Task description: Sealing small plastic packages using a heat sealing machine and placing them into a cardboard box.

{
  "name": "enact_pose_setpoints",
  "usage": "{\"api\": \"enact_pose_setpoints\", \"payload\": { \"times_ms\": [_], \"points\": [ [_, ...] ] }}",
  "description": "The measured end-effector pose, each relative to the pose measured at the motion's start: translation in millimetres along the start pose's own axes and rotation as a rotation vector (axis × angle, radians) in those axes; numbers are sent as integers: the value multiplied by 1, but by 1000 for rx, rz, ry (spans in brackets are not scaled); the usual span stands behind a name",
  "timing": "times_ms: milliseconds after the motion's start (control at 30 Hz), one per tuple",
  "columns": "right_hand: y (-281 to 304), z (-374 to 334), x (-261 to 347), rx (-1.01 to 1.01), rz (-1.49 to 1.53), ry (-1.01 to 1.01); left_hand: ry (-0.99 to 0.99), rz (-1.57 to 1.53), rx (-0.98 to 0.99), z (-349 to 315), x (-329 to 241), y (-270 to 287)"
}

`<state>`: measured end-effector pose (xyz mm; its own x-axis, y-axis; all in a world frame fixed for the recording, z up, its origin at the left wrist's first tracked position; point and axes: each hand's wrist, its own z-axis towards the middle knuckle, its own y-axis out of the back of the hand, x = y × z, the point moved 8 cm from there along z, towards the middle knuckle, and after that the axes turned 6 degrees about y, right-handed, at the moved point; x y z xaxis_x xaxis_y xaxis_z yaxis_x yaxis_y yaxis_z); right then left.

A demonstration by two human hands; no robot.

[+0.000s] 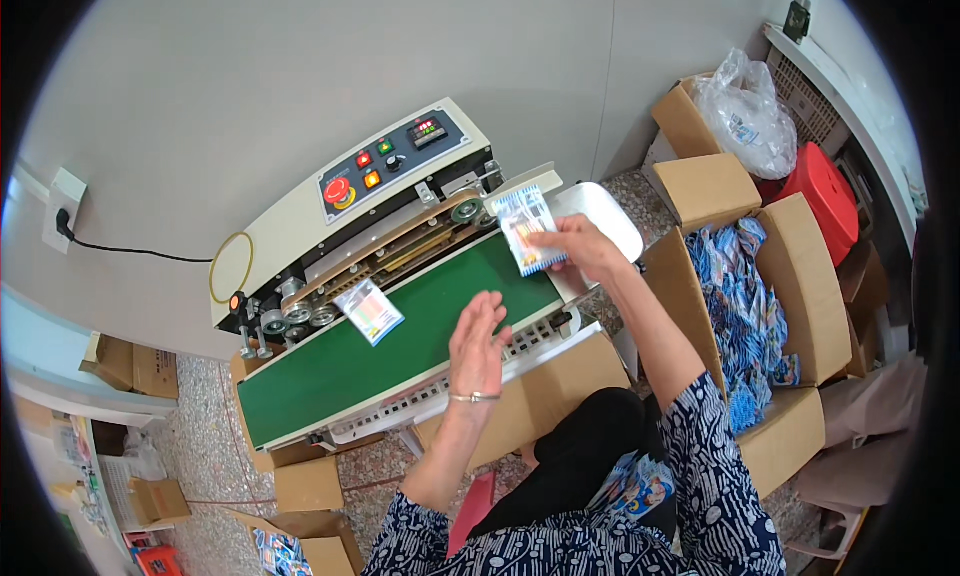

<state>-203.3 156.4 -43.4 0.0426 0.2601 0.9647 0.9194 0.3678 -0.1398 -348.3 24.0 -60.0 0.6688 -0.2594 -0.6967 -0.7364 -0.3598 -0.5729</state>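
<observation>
Between the thumb and fingers of my right hand (583,246) is a small blue-and-white printed packet (526,228), held upright over the right end of a green conveyor belt (440,321). My left hand (479,341), wearing a bracelet, hovers over the belt's front edge with fingers stretched out and nothing in it. Another packet (370,311) lies on the belt further left, against the rollers of a band sealing machine (330,236). Several more packets (640,484) rest in my lap.
On my right stands an open cardboard box (805,276) full of blue packets. Behind it are a clear plastic bag (745,116) and a red stool (825,201). A white tray (625,216) sits beyond the belt's right end. Another open box (320,531) with packets is at lower left.
</observation>
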Motion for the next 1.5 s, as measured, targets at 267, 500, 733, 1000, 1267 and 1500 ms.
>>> {"api": "enact_pose_setpoints", "payload": {
  "times_ms": [267, 500, 733, 1000, 1267, 1500],
  "points": [
    [0, 47, 0, 11, -130, -105, 27, 112, 138, -46, 27, 1],
    [-6, 56, -7, 38, -131, -141, 172, 73, 197, -60, 55, -1],
    [-65, 47, -18, 243, -259, -48, 198, 130, 216, -82, 68, 4],
    [-59, -8, 28, -295, -994, 873, 256, 429, 199, -84, 96, 7],
    [97, -179, -2, -324, -703, 292, -342, 1284, 722, -135, 120, -42],
    [122, -311, -55, -437, -493, -17, -490, 1483, 614, -171, 140, -48]
  ]
}}
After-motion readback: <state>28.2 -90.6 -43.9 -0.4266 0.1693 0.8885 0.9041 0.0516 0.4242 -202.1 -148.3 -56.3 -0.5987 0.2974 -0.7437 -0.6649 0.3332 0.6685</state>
